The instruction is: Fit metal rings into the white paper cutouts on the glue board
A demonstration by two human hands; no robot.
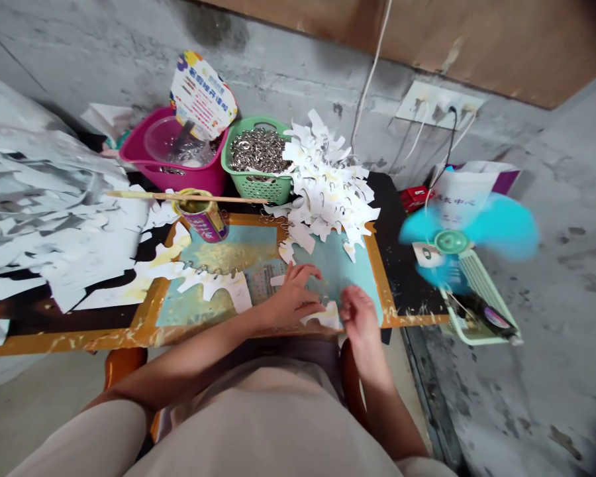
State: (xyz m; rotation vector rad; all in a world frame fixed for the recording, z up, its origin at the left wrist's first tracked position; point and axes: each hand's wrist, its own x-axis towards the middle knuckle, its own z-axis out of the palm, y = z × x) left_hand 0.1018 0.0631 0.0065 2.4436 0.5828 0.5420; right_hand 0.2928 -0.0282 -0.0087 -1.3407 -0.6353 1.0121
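Observation:
My left hand [297,296] lies over the blue mat [218,235], its fingers spread and apart, beside a small white cut piece [330,315] at the table's front edge. Just right of that piece is my right hand [358,311], fingers curled and smeared by motion; whether they hold anything is unclear. To the left, a strip of white cut pieces [213,281] carries a row of metal rings and yellowish smears. Behind my hands rises a heap of similar white pieces with rings [330,182].
A green basket [258,189] holds many metal rings, beside a pink basket [173,173]. A stick [189,197] lies across a purple tin [208,222]. White scraps [59,199] pile up at left. At right, a blue fan [451,242] spins by a pale green tray [481,298].

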